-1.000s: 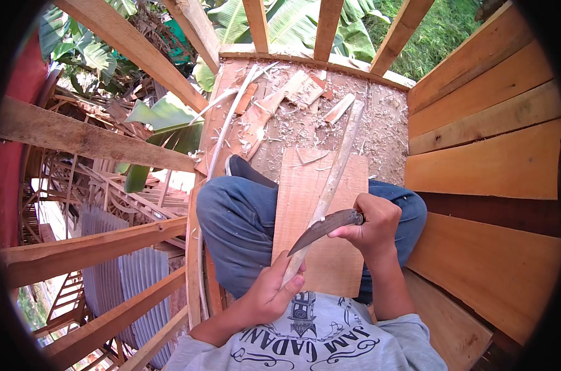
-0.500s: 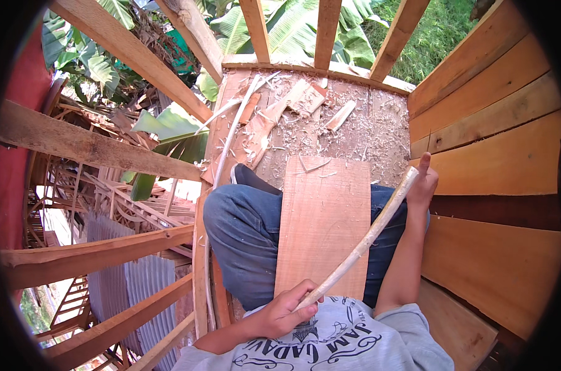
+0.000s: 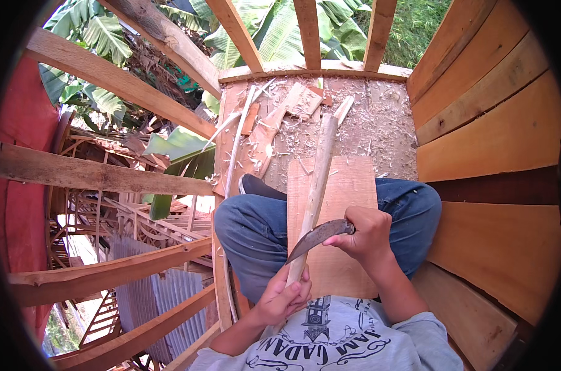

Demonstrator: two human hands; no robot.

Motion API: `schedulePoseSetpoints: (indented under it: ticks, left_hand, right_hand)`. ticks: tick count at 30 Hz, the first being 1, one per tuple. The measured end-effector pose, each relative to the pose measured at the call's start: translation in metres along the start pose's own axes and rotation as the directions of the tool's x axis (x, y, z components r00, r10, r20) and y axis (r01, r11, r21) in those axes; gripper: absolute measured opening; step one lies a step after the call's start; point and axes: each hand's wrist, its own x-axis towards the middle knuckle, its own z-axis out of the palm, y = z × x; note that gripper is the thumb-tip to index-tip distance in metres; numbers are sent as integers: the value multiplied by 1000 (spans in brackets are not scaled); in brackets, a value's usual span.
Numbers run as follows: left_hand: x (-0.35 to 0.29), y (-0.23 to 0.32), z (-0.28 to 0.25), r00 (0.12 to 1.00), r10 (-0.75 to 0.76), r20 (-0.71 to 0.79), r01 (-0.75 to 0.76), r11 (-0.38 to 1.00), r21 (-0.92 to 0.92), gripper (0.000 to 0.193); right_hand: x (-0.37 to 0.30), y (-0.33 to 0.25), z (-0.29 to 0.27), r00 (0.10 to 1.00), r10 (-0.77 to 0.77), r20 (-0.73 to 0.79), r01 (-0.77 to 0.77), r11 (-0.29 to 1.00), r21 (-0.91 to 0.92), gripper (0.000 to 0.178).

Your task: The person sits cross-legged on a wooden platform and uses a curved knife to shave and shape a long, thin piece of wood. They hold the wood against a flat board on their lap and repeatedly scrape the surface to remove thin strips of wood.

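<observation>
Stick, L hand gripping it, R hand gripping knife, grey tee w/ lettering

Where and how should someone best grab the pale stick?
Probably the far end of the pale stick, from the far side: that end juts out bare, while the left hand grips the near part and the curved knife crosses beside that hand.

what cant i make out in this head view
In the head view:
The part of the stick inside the left hand: covered by that hand.
Most of the handle of the knife: covered by the right hand.
The board behind stick and knife: covered by them.
The shirt: cut off by the lower edge.
</observation>
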Motion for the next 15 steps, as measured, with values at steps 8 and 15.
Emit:
schedulePoseSetpoints:
  ticks: [8,15]
  left_hand:
    - [0,0,8,997,20,-71,-12,994,105,27]
    - [-3,-1,4,996,18,-90,-11,996,87,27]
  right_hand:
    - [17,14,0,991,-65,-120,55,994,-91,76]
    - [23,17,4,990,-16,-141,4,996,-89,77]
